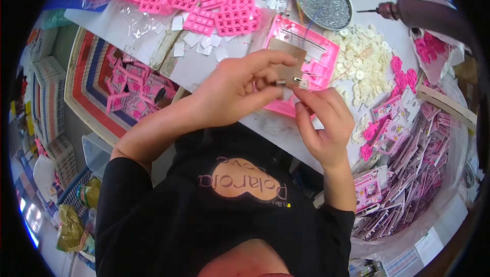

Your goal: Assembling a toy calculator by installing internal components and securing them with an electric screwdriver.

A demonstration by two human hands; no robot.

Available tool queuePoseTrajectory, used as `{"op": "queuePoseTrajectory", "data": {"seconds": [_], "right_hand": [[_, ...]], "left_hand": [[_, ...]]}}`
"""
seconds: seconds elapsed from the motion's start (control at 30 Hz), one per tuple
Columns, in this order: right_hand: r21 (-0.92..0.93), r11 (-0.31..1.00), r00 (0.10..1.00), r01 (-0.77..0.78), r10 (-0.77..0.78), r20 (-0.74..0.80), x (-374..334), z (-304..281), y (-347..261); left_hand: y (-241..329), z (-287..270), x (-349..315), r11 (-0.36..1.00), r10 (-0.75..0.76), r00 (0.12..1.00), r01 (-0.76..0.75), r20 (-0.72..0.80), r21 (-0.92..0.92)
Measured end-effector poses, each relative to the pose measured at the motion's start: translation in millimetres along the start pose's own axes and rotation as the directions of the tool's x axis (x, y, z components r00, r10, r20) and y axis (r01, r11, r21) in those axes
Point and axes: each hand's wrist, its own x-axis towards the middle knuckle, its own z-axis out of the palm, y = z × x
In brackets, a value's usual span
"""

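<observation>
Over the middle of the bench, my left hand (240, 88) is closed, its thumb and fingers pinching a flat grey-brown plate (292, 58). Small shiny metal pieces show at the plate's near edge. My right hand (326, 124) meets that edge with curled fingers drawn together; whatever lies in its fingertips is too small to make out. Beneath both hands is a bright pink plastic case (331, 55), partly hidden by the plate and my fingers. Thin metal rods (306, 39) and some fine wires show in or over it.
Pink keypad sheets (237, 14) and white squares lie far left. A round tin of screws (324, 1) stands beyond the case. Cream discs (365, 62) spread rightward, below a power screwdriver (423, 16). A basket of pink parts (132, 85) is left, a bag of printed panels (413, 175) right.
</observation>
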Motion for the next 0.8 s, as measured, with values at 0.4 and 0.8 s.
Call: {"op": "queuePoseTrajectory", "data": {"seconds": [0.4, 0.8], "right_hand": [[0.242, 0.949, 0.958, -0.202, 0.140, 0.250, 3, -22, 11], [-0.175, 0.978, 0.975, -0.114, 0.145, 0.171, -45, -22, 10]], "left_hand": [[6, 13, 22, 0.977, -0.040, 0.974, -0.009, 0.224, 0.211], [-30, 43, -8, 0.681, 0.369, 0.903, -0.423, 0.219, 0.598]]}}
